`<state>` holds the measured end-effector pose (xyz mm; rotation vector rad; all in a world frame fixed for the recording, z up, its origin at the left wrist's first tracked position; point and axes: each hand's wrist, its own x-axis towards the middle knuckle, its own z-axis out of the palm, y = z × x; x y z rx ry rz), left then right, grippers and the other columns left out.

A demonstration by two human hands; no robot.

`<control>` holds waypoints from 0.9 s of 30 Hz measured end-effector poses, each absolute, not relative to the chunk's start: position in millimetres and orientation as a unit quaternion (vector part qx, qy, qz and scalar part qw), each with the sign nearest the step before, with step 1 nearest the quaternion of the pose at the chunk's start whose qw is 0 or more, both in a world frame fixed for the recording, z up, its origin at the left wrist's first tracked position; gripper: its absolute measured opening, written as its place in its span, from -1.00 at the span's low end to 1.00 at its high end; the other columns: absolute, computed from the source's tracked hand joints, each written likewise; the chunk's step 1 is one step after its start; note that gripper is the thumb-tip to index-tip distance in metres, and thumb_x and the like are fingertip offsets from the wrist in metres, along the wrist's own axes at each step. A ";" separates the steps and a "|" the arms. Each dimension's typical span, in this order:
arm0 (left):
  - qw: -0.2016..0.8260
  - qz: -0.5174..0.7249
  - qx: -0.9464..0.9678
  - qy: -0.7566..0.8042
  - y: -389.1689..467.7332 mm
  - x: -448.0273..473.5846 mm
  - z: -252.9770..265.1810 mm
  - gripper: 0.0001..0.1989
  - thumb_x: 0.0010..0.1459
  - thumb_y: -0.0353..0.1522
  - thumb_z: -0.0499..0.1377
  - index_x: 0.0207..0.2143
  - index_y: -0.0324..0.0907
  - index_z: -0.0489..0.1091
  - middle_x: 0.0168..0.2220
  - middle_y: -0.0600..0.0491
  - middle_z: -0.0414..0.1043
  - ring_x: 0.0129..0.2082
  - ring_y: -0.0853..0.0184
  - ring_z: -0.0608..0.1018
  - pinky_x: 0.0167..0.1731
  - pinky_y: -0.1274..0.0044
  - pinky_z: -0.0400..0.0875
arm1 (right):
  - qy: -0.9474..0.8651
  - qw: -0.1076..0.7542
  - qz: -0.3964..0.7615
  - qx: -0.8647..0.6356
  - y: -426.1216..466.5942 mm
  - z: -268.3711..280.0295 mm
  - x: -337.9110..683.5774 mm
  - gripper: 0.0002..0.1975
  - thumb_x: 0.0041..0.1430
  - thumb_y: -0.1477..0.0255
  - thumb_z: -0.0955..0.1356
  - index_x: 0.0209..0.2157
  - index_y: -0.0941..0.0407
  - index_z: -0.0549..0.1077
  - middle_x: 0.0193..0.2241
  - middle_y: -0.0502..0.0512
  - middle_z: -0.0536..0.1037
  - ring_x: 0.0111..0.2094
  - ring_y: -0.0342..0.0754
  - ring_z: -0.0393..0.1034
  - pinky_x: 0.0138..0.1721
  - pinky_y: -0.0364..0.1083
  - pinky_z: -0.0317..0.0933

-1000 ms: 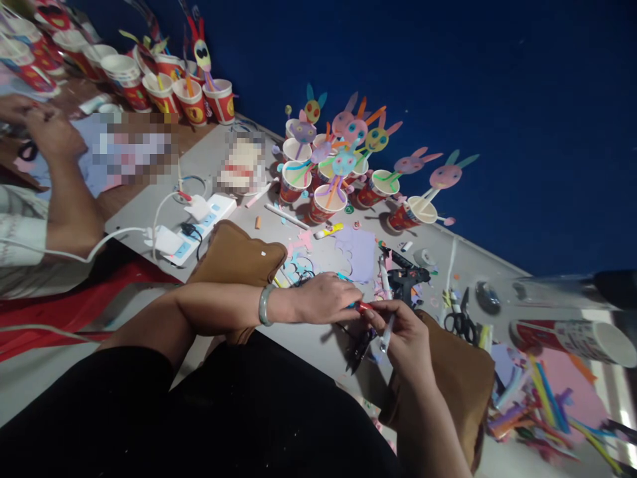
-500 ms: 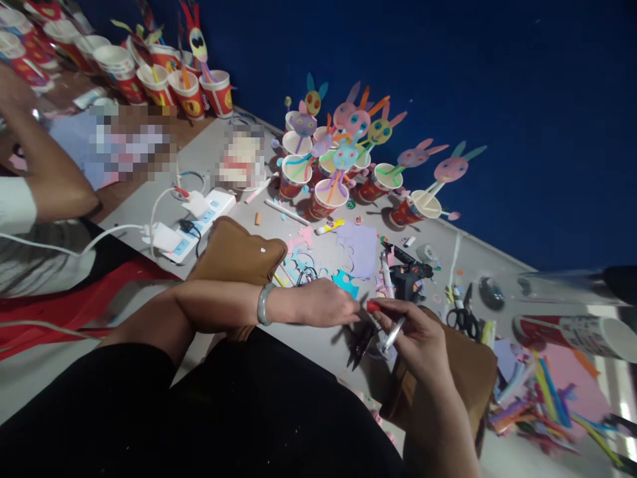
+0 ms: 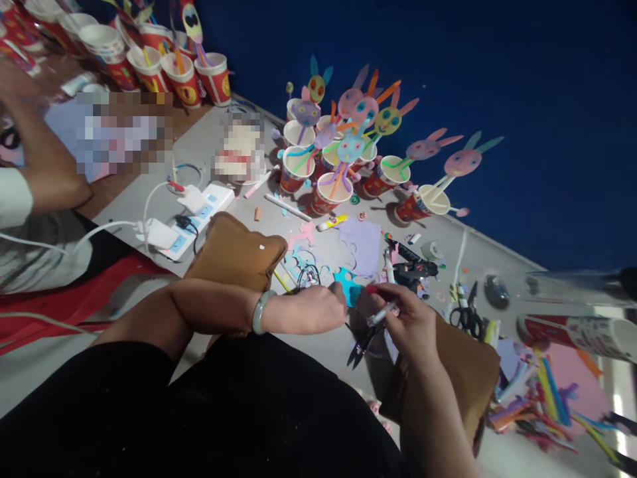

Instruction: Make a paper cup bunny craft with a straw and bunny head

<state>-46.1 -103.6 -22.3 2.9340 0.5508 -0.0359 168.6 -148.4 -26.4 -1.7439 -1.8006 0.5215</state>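
My left hand (image 3: 318, 309), with a pale bangle (image 3: 259, 312) on its wrist, is closed over the table; anything in its fingers is hidden. To its right, my right hand (image 3: 413, 325) is closed on a slim, clear-and-white pen (image 3: 382, 313). A small red piece (image 3: 371, 289) shows at the fingertips of this hand. The two hands are apart. Below them lies a pair of dark scissors (image 3: 359, 348), open-bladed. A cut blue sheet (image 3: 354, 292) and a lilac sheet with round cut edges (image 3: 365, 245) are just beyond.
Red paper cups (image 3: 332, 194) with rabbit-faced figures stand along the blue wall. Brown cushions (image 3: 239, 252) flank my hands. A black glue gun (image 3: 415, 269), black-handled scissors (image 3: 468, 318), a power strip (image 3: 199, 222) and colourful strips (image 3: 552, 392) lie around. Another person's arm (image 3: 50, 153) is at left.
My left hand has drawn back slightly left, widening the gap between the hands. My right hand has moved a little up and left with the pen. The view has shifted slightly.
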 end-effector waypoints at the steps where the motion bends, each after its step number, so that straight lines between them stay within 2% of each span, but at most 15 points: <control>1: 0.079 -0.020 0.976 0.200 -104.1 -45.8 -21.7 -0.72 0.18 -0.62 -0.03 -0.16 -0.45 0.42 -0.28 -0.29 0.46 -0.34 0.23 0.55 -0.64 0.57 0.27 | -0.683 0.281 0.191 -0.647 -145.4 -27.8 165.8 -0.81 0.18 0.28 0.39 -0.20 0.03 0.55 -0.28 0.09 0.64 -0.27 0.03 0.54 -0.16 0.03 0.42; 5: 0.076 -0.035 0.978 0.191 -105.7 -45.0 -21.9 -0.70 0.15 -0.61 -0.02 -0.14 -0.48 0.43 -0.24 -0.35 0.48 -0.38 0.23 0.55 -0.62 0.56 0.30 | -0.705 0.270 0.205 -0.623 -134.8 -34.4 154.4 -0.80 0.18 0.29 0.39 -0.17 0.05 0.53 -0.29 0.10 0.65 -0.30 0.01 0.56 -0.22 0.01 0.43; 9: 0.067 -0.020 0.981 0.180 -107.4 -45.5 -25.0 -0.68 0.11 -0.63 -0.01 -0.17 -0.50 0.47 -0.22 -0.40 0.51 -0.27 0.12 0.58 -0.57 0.52 0.34 | -0.728 0.252 0.211 -0.602 -127.7 -40.4 146.8 -0.84 0.21 0.30 0.37 -0.22 0.04 0.53 -0.32 0.09 0.65 -0.32 0.01 0.56 -0.26 -0.02 0.42; 15: 0.126 0.009 0.971 0.204 -108.8 -46.7 -29.1 -0.64 0.09 -0.65 -0.04 -0.20 -0.43 0.52 -0.15 -0.39 0.53 -0.26 0.10 0.58 -0.49 0.47 0.34 | -0.741 0.233 0.218 -0.591 -121.9 -47.3 143.4 -0.84 0.21 0.30 0.37 -0.21 0.03 0.53 -0.33 0.09 0.65 -0.33 0.02 0.55 -0.26 -0.02 0.41; 20: 0.186 0.025 0.952 0.241 -108.0 -46.1 -27.2 -0.61 0.05 -0.66 -0.06 -0.27 -0.37 0.54 -0.22 -0.33 0.55 -0.27 0.11 0.56 -0.46 0.42 0.31 | -0.753 0.220 0.207 -0.585 -118.8 -51.6 143.2 -0.83 0.21 0.28 0.36 -0.22 0.04 0.53 -0.33 0.10 0.64 -0.34 0.02 0.54 -0.30 -0.03 0.39; 27: 0.170 -0.010 0.964 0.203 -107.0 -46.0 -24.1 -0.59 0.05 -0.68 -0.09 -0.24 -0.41 0.52 -0.24 -0.33 0.54 -0.26 0.10 0.56 -0.47 0.45 0.23 | -0.765 0.225 0.199 -0.570 -118.5 -51.1 142.5 -0.85 0.23 0.32 0.36 -0.21 0.04 0.53 -0.29 0.10 0.64 -0.32 -0.01 0.53 -0.27 -0.03 0.40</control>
